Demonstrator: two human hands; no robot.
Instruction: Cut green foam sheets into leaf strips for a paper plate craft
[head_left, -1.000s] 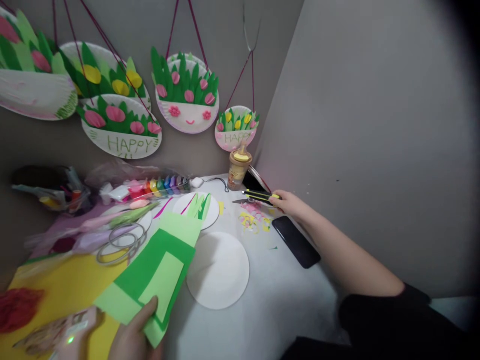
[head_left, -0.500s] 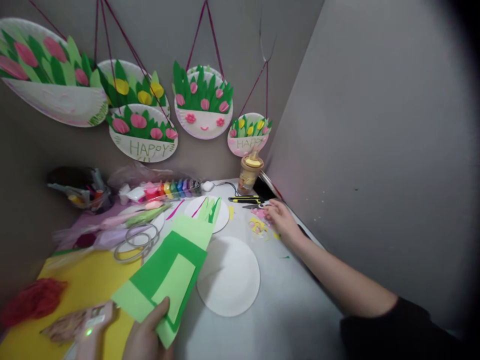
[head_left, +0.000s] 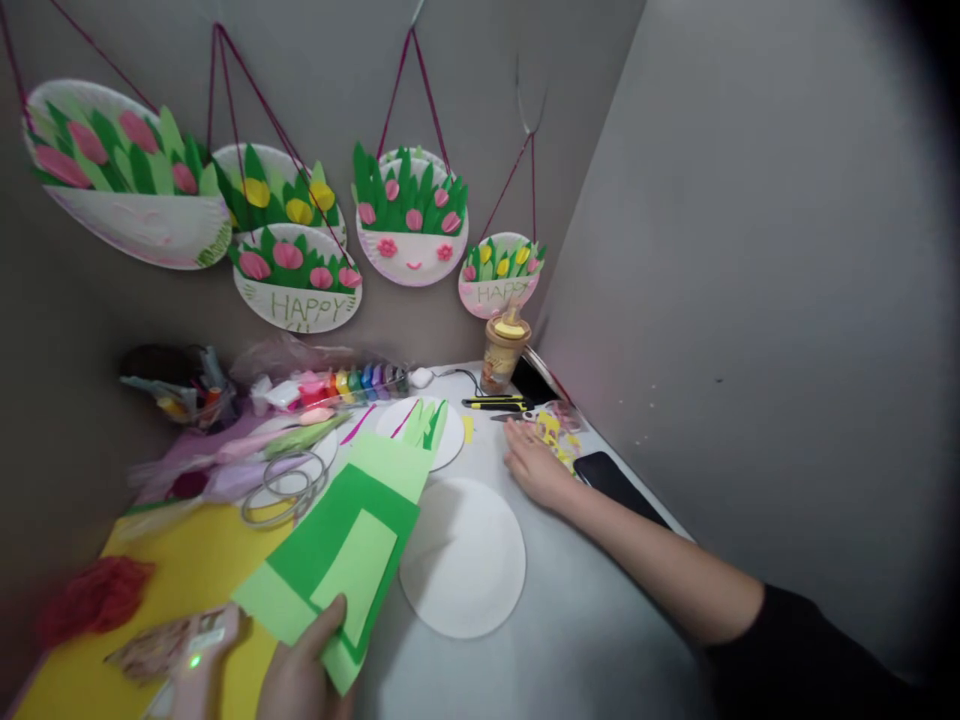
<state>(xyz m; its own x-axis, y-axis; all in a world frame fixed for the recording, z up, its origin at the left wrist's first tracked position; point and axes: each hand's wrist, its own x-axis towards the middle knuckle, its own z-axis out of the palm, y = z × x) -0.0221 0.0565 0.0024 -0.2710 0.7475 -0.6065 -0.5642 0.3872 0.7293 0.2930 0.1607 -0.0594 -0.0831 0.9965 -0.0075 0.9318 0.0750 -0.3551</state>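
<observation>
Left hand [head_left: 304, 672] nearest, its fingers [head_left: 328, 620] grasping the near end of green paper sheets [head_left: 339, 535], which extend forward above the worktop [head_left: 592, 630], long axis slanting far-right, right hand [head_left: 541, 472] beyond, beside paper scraps [head_left: 551, 430], its grip unclear.

We seem to be in a craft corner: tulip-decorated plates [head_left: 412, 260] hang on the far wall [head_left: 315, 60], and the worktop [head_left: 570, 640] below carries a white plate [head_left: 465, 590], a cutter [head_left: 495, 403], paper scraps [head_left: 551, 430] and, toward the far left, coloured packets [head_left: 360, 382].
</observation>
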